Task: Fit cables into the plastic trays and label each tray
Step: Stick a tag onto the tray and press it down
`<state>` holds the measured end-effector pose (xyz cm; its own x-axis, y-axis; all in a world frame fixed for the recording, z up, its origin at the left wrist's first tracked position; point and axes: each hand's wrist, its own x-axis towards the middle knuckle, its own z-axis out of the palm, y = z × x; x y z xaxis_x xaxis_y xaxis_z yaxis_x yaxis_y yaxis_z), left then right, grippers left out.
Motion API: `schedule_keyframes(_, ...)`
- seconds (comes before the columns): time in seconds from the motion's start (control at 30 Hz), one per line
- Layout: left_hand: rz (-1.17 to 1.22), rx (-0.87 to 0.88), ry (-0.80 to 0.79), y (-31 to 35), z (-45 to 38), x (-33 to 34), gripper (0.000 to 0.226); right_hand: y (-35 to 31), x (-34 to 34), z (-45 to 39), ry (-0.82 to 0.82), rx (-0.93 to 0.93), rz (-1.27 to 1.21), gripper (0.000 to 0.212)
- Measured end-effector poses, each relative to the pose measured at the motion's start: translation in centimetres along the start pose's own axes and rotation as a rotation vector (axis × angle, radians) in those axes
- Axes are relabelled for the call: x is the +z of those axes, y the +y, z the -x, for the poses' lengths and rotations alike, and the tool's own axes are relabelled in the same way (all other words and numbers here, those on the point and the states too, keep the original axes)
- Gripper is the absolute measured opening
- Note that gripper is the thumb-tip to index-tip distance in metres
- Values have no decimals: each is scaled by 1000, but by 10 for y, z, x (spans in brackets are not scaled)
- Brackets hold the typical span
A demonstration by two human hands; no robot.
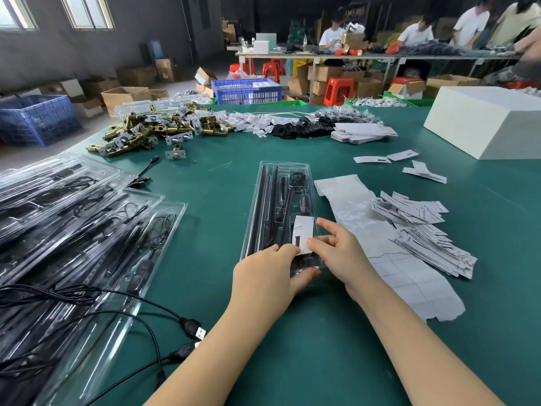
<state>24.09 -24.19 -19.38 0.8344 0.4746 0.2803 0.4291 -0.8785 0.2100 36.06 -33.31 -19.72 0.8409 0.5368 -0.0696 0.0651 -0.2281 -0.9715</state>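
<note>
Head view: a clear plastic tray (281, 212) holding black cables lies mid-frame on the green worktop (322, 332). Both hands meet at its near end: the left hand (269, 273) grips the tray's edge, and the right hand (342, 253) pinches a white label (303, 234) against it. Filled trays (73, 224) stack at left.

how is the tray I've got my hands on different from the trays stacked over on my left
The tray under your hands lies alone and flat on the green table; the stacked trays overlap one another in a slanted pile. Your tray has a white label lying on its near end, touched by your left hand and right hand; no label shows on the stack. Both are clear plastic holding black cables.
</note>
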Motion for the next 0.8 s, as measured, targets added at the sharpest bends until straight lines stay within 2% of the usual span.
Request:
schedule_keyframes(0.1, -5, -5, 0, 0, 0, 0, 58, -3, -3, -3, -30, 56, -50, 58)
schedule_keyframes(0.23, 14, -13, 4, 1, 0, -1, 57, -11, -10, -9, -119, 116, -115, 22)
schedule_keyframes(0.37, 10, -11, -1, 0, 0, -2, 57, -18, -8, -16, -108, 195, -120, 15)
schedule_keyframes(0.47, 3, -5, 1, -1, 0, -2, 57, -30, -7, -20, -109, 304, -86, 25)
schedule_keyframes(0.57, 1, -3, -6, -1, 0, -2, 58, -38, -8, -24, -109, 376, -16, 25)
schedule_keyframes(0.7, -18, 9, -28, -1, -1, -1, 59, -44, -8, -29, -125, 455, 59, 10)
schedule_keyframes(0.8, -21, 11, -33, -1, -2, -1, 59, -46, -6, -30, -121, 504, 71, 11)
